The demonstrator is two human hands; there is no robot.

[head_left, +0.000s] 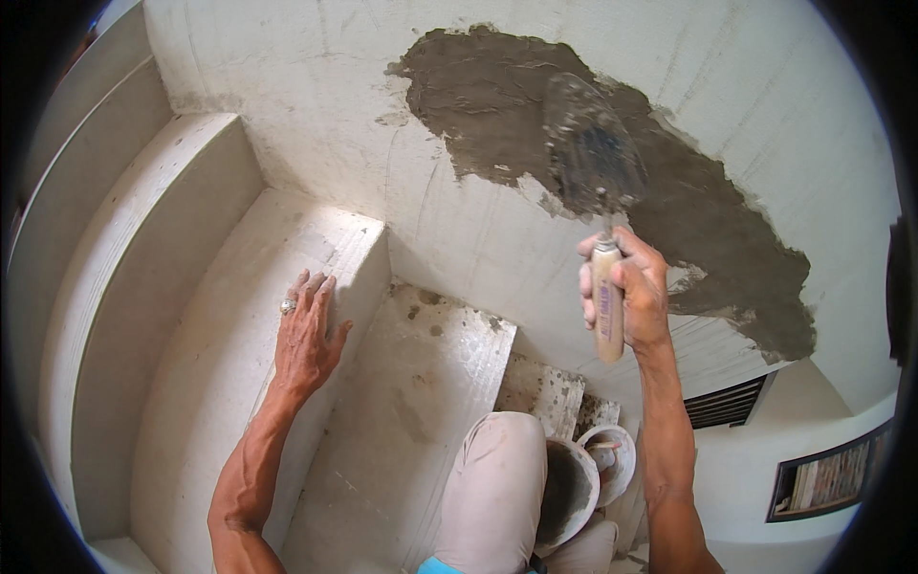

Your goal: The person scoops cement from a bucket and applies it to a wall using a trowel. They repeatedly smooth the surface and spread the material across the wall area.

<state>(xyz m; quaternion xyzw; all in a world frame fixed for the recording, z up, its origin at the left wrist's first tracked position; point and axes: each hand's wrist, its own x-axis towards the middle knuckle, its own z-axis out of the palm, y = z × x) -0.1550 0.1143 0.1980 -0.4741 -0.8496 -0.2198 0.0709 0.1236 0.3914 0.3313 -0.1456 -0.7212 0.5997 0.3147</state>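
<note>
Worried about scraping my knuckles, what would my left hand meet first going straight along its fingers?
Most likely the pale wall at the end of the step, left of the grey patch. The left hand seems to rest on that step, but depth is hard to judge.

White wall [287, 77] behind grip [641, 287]; pale steps [206, 297] left; dark slatted vent [729, 403], black-framed recess [830, 476] below right.
</note>
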